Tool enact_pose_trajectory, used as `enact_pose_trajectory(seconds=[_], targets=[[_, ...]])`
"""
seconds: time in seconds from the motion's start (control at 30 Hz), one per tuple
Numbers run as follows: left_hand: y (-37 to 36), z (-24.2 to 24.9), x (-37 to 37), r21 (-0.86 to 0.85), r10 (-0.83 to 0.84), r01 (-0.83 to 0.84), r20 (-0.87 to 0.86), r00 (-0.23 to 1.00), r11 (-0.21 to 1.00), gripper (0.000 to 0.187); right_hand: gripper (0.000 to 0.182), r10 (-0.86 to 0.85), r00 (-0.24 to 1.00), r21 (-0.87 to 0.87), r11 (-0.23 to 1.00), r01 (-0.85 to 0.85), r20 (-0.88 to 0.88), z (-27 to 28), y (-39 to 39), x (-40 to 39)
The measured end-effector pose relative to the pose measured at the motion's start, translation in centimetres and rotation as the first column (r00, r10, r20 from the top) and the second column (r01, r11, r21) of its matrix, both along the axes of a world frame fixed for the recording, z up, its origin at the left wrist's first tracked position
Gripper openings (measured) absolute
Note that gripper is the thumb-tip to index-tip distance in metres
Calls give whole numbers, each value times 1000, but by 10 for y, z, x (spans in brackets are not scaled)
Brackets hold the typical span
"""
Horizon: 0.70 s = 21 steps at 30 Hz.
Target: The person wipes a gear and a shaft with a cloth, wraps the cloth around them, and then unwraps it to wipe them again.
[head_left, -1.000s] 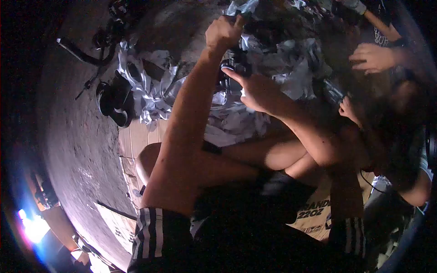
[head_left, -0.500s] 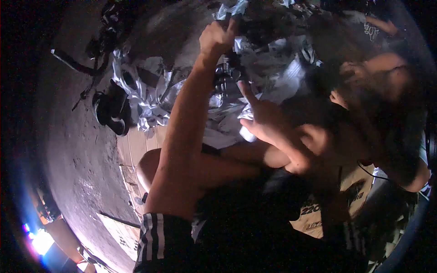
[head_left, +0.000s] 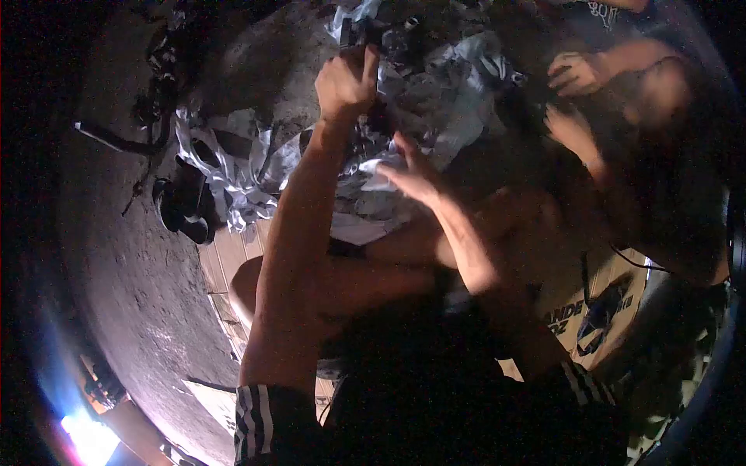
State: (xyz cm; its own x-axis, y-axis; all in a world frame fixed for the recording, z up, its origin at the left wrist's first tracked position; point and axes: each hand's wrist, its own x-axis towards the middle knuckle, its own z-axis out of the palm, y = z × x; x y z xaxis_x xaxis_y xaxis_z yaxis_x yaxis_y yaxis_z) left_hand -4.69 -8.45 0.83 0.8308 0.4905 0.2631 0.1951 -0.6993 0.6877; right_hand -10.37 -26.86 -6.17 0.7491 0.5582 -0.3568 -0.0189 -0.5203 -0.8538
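Note:
My left hand point(head_left: 346, 84) is stretched forward at the top centre, its fingers wrapped round a dark object point(head_left: 360, 35) whose shape is hard to make out. Pale crumpled material point(head_left: 356, 11) shows just beyond it. My right hand point(head_left: 413, 175) hangs lower and to the right, thumb and fingers apart, nothing visible between them. Beneath and around it lie dark pieces and crumpled silvery strips point(head_left: 365, 229). More shiny torn strips point(head_left: 233, 175) are spread to the left of my left forearm.
Another person's hands point(head_left: 575, 74) are at the upper right. Dark strap-like loops point(head_left: 183, 206) and a bent dark tube point(head_left: 116, 138) lie on the rough ground at left. Printed cardboard point(head_left: 614, 318) is under the legs. Bright light point(head_left: 89, 439) glares at lower left.
The view has shifted. The white object near my right hand no longer shows, and that hand has moved left with its fingers spread. My left hand still grips the dark object.

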Motion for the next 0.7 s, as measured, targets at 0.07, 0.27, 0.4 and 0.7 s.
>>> enact_pose_trajectory(seconds=[0.07, 0.27, 0.4, 0.7], targets=[[-11, -1, -7, 52, -21, 21, 1, 1000, 998, 43, 94, 79, 932, 112, 993, -42, -353, 68, -9, -2], [-21, -6, -10, 138, -63, 46, 122, 991, 989, 37, 96, 127, 981, -1, 992, -129, -149, 63, -5, -8], [-23, -2, -11, 156, -17, 15, 12, 1000, 988, 40, 100, 129, 991, 83, 989, -126, -31, 52, 0, -15], [-25, 6, -13, 85, -65, 60, 62, 996, 995, 36, 98, 130, 981, 23, 991, -128, -144, 39, 0, -8]])
